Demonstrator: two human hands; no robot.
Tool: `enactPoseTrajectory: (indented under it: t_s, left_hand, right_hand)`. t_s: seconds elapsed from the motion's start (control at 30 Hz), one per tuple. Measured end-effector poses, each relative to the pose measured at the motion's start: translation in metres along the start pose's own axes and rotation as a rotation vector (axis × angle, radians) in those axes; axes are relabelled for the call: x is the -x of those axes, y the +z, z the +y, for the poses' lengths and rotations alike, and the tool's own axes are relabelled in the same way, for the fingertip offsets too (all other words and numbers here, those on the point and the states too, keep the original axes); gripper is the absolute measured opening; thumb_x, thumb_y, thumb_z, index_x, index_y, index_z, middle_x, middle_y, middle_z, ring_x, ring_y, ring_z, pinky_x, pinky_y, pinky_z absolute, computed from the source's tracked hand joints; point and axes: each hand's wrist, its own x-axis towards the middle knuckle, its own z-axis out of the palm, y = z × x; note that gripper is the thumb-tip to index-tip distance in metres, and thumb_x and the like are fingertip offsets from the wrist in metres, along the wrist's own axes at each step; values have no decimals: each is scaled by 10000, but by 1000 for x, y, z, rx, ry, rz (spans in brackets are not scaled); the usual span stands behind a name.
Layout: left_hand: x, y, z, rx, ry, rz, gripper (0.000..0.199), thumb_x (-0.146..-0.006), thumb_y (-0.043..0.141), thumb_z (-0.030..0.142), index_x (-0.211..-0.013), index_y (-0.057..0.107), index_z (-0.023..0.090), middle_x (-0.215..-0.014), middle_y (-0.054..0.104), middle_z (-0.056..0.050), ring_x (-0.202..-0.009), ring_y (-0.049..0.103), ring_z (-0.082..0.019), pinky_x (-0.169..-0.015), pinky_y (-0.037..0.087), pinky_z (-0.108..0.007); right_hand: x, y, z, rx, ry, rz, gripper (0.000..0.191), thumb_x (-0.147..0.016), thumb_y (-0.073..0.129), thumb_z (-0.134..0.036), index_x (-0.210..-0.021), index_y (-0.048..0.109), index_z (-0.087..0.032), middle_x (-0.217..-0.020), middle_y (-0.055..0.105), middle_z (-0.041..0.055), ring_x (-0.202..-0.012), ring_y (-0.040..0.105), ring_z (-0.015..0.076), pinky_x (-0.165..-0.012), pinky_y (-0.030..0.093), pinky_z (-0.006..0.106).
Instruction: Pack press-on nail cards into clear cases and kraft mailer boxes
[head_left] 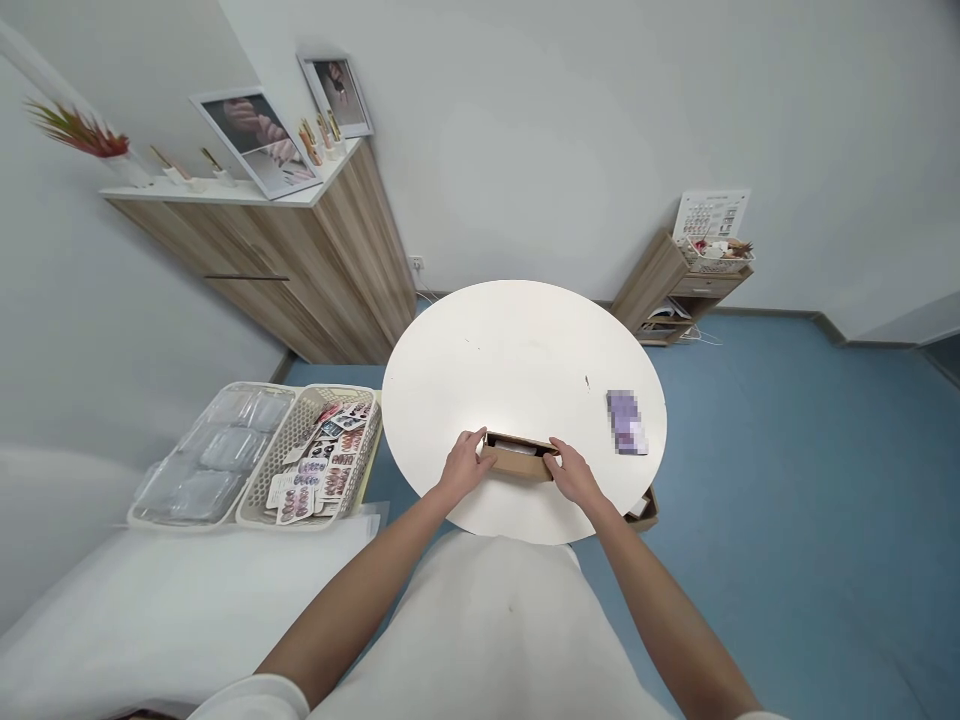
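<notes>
A small brown cardboard box (516, 463) stands on the white round table (517, 340) close to its front edge, in the head view. Its top is open, and something pale lies inside that I cannot make out. My left hand (466, 464) grips the box's left end, thumb in front and fingers behind. At the right end my right hand (571, 472) holds the box the same way. A purple item (624, 420), blurred out by pixelation, lies on the tabletop to the right of the hands.
At the left stand a basket (251, 500) of press-on nail cards and a basket (142, 512) of clear plastic packs. Behind them is a wooden cabinet (360, 260) with framed pictures. Another cardboard box (646, 514) sits below the table's right edge. A small shelf (652, 280) stands at the wall.
</notes>
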Motion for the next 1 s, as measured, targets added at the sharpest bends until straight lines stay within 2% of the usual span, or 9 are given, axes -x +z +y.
enactPoseTrajectory:
  t_s: [0.1,0.3,0.43,0.5,0.57,0.63,0.7,0.83,1.0]
  left_hand:
    - [3,0,2,-39,19,29,507,-744,535,308,-1224,403,208,-1020,504,-59,-652,544,-119,-706,446,-296]
    - [4,0,5,-27,7,35,518,-753,529,319,-1228,366,194,-1062,518,-72,-642,541,-121,-684,445,-295]
    - [3,-2,11,-22,-33,-8,551,-743,528,323,-1241,338,186,-1067,522,-79,-650,549,-126,-686,435,-291]
    - [1,-4,14,-24,-64,-31,568,-734,530,326,-1248,326,197,-1075,519,-78,-690,562,-137,-693,429,-288]
    - [-1,-5,18,-39,-89,-39,595,-716,541,324,-1255,318,209,-1102,510,-82,-819,565,-172,-720,418,-289]
    - [-5,-7,22,-58,-93,-39,639,-688,561,305,-1267,303,216,-1137,493,-87,-972,521,-207,-766,400,-295]
    - [-8,-7,24,-69,-83,-48,661,-668,571,279,-1267,298,221,-1134,493,-83,-1031,483,-217,-793,385,-299]
    - [-12,-6,24,-101,-80,-75,503,-678,549,275,-1156,403,224,-1026,519,-62,-921,516,-206,-725,391,-289]
    - [-12,-3,23,-192,-90,-62,312,-697,552,321,-975,488,195,-921,513,-56,-837,524,-204,-676,385,-284]
  right_hand:
    - [3,1,-7,69,8,44,465,-855,297,-303,-1301,328,-177,-1234,488,85,-1111,452,203,-887,336,309]
    - [1,1,-14,187,19,91,413,-854,343,-350,-1232,370,-187,-1021,613,63,-870,569,195,-726,376,279]
    - [-5,2,-18,352,52,132,391,-862,326,-289,-1237,370,-187,-951,629,76,-827,579,219,-669,365,284]
    - [-8,-1,-19,377,40,131,386,-865,302,-262,-1238,369,-184,-935,630,83,-827,580,221,-671,364,287]
    - [-11,-6,-20,372,31,106,370,-866,286,-250,-1215,394,-187,-917,630,87,-825,579,218,-674,370,288]
    - [-15,-13,-19,342,29,67,347,-863,276,-245,-1169,432,-194,-895,626,85,-815,579,211,-671,384,288]
    - [-19,-21,-18,269,38,13,327,-861,272,-249,-1125,459,-201,-892,616,79,-774,585,189,-645,406,278]
    - [-25,-33,-15,-13,115,-123,283,-854,299,-291,-1035,499,-208,-987,582,71,-665,588,121,-552,452,231]
    - [-25,-39,-11,-274,168,-227,244,-820,366,-325,-931,530,-181,-1073,550,92,-711,594,124,-530,491,216]
